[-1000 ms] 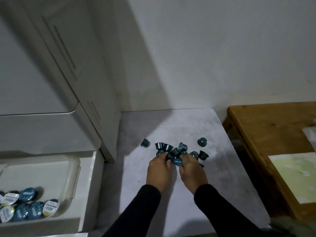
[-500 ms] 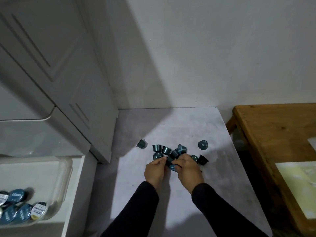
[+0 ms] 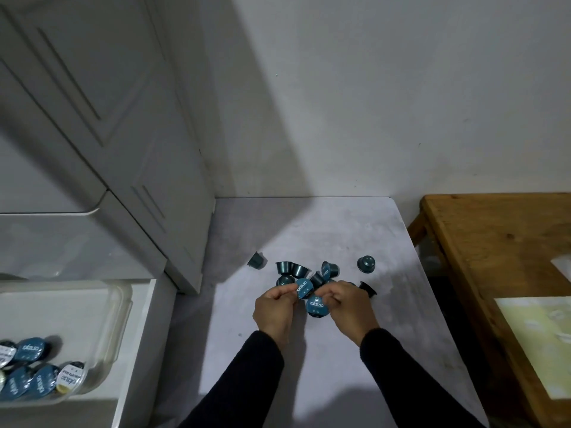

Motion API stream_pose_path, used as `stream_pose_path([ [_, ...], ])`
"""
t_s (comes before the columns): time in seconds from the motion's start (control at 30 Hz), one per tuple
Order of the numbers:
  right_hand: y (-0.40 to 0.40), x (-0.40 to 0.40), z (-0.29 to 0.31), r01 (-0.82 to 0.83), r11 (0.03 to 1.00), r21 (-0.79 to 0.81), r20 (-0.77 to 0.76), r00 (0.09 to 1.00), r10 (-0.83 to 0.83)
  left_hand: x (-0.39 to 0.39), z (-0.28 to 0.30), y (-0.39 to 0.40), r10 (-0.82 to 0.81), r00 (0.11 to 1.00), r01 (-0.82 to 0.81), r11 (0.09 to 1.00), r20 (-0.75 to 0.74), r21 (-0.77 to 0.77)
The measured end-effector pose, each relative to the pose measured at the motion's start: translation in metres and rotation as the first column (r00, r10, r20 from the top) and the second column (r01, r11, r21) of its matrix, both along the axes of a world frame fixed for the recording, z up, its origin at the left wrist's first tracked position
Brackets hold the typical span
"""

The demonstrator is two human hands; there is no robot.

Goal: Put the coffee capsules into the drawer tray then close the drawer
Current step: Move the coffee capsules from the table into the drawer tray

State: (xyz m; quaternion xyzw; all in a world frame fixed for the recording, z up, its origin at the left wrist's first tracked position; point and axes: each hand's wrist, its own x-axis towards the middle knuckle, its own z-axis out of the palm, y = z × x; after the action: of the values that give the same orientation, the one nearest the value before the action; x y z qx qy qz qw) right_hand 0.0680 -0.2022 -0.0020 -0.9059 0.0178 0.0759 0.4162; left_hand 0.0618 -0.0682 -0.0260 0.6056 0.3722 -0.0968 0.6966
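Several teal coffee capsules point(image 3: 293, 269) lie in a loose heap on the grey countertop point(image 3: 324, 230). My left hand point(image 3: 275, 307) pinches one capsule point(image 3: 303, 287) at the heap's near edge. Beside it, my right hand point(image 3: 350, 307) grips another capsule point(image 3: 317, 305) with its printed lid facing up. One capsule point(image 3: 257, 260) lies apart to the left and another point(image 3: 366, 263) to the right. At the lower left the white drawer point(image 3: 140, 335) stands open, with a clear plastic tray point(image 3: 119, 307) inside that holds several capsules point(image 3: 31, 350).
A tall white cabinet point(image 3: 102, 118) rises at the left, directly above the drawer. A wooden table point(image 3: 494, 242) with a pale sheet point(image 3: 537, 338) on it stands to the right of the countertop, across a narrow gap. A white wall closes the back.
Both hands have closed on capsules at the heap's near edge and drawn them slightly towards me. The view has shifted, so less of the tray shows.
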Motion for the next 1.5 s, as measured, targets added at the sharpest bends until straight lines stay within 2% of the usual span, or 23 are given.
stream_pose_path([
  [0.07,-0.003,0.001,0.013,-0.011,1.0,0.016,0.004,1.0,0.011,-0.003,0.011,0.004,-0.043,0.997,0.034,0.991,0.068,0.128],
  [0.13,-0.005,0.002,0.025,-0.007,0.997,0.071,0.015,1.0,0.006,-0.005,0.024,0.01,-0.083,0.986,0.055,0.981,0.147,0.184],
  [0.23,-0.002,0.002,0.048,-0.004,0.982,0.19,0.012,1.0,0.002,-0.009,0.048,0.023,-0.15,0.953,0.09,0.97,0.264,0.227],
  [0.33,0.012,-0.001,0.08,0.006,0.908,0.419,-0.083,0.996,0.032,-0.017,0.076,0.043,-0.194,0.909,0.106,0.964,0.369,0.245],
  [0.4,0.027,-0.004,0.098,0.001,0.872,0.49,-0.112,0.992,0.061,-0.024,0.094,0.062,-0.21,0.883,0.122,0.966,0.42,0.228],
  [0.57,0.079,-0.011,0.121,-0.135,0.851,0.507,-0.036,0.984,0.177,-0.045,0.129,0.133,-0.279,0.834,0.142,0.942,0.476,0.303],
  [0.67,0.115,-0.018,0.13,-0.217,0.811,0.544,-0.013,0.964,0.267,-0.058,0.14,0.177,-0.367,0.828,0.177,0.889,0.425,0.422],
  [0.8,0.176,-0.03,0.126,-0.309,0.803,0.51,-0.035,0.925,0.378,-0.071,0.147,0.25,-0.496,0.804,0.236,0.772,0.328,0.591],
  [0.9,0.231,-0.037,0.115,-0.366,0.818,0.443,-0.052,0.901,0.431,-0.074,0.141,0.311,-0.58,0.789,0.323,0.672,0.202,0.667],
  [1.07,0.306,-0.04,0.09,-0.428,0.852,0.301,-0.137,0.865,0.483,-0.067,0.114,0.381,-0.678,0.731,0.503,0.613,0.079,0.609],
  [1.17,0.336,-0.038,0.08,-0.419,0.879,0.227,-0.205,0.862,0.464,-0.057,0.097,0.405,-0.741,0.671,0.576,0.543,0.025,0.612],
  [1.3,0.352,-0.037,0.067,-0.401,0.914,0.06,-0.23,0.886,0.403,-0.046,0.079,0.414,-0.797,0.603,0.643,0.455,-0.04,0.615],
  [1.5,0.366,-0.036,0.055,-0.442,0.887,-0.136,-0.205,0.888,0.411,-0.042,0.064,0.416,-0.859,0.501,0.729,0.354,-0.105,0.586],
])
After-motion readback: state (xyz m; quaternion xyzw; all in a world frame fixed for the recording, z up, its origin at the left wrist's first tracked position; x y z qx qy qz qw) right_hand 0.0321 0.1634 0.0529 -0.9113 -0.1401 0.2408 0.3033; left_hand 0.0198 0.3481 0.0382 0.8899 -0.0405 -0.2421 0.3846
